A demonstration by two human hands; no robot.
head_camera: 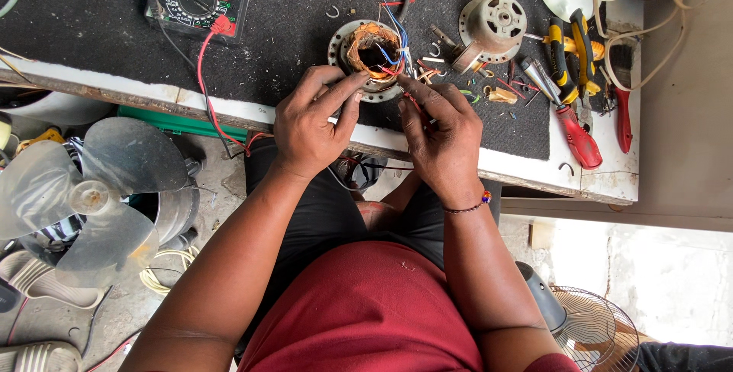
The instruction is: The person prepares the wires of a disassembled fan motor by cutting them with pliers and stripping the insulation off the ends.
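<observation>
Two hands at motor stator point(372, 59) | left hand point(309, 124) grip pinches its rim | right hand point(441, 139) grip pinches red wire point(412, 103)

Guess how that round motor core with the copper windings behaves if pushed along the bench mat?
The motor core is probably heavy for its size: metal ring plus dense copper winding. Lying flat on the rough black mat, it likely drags rather than rolls or tips. Its thin coloured wires look floppy and may snag near the left hand and right hand.
</observation>
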